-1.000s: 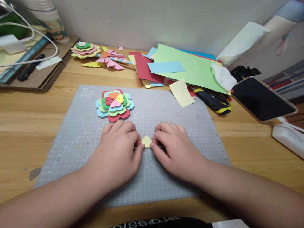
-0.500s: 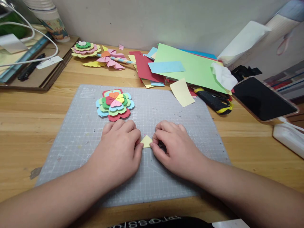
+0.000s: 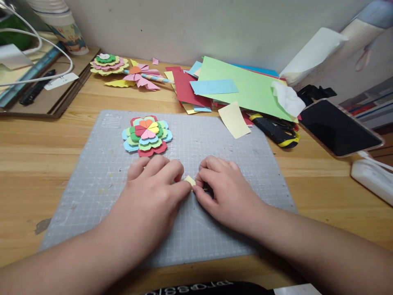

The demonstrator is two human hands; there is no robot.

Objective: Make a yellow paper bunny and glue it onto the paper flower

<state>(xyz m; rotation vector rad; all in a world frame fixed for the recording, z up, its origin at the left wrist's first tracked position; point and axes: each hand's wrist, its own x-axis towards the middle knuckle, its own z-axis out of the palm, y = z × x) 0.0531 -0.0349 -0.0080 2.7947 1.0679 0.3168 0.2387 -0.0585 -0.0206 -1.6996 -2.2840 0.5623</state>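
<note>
A small folded piece of pale yellow paper [image 3: 190,180] lies on the grey cutting mat [image 3: 129,229], between my two hands. My left hand [image 3: 156,184] has its thumb pressed over the paper's lower left part, hiding much of it, with the other fingers curled. On the opposite side my right hand [image 3: 222,186] pinches the paper's right corner between thumb and forefinger. Beyond my left hand rests a layered paper flower [image 3: 147,135] in red, blue, green, yellow, pink and orange.
Coloured paper sheets [image 3: 245,86] are piled by the wall, with a cream paper rectangle [image 3: 235,120] overlapping the mat's far edge. A black and yellow cutter [image 3: 274,130] and a phone [image 3: 340,127] lie at right. A paper flower on a striped stem [image 3: 156,78] lies at the back left.
My left thumb has slid right across the yellow paper, covering more of it. The right hand keeps its pinch in nearly the same place.
</note>
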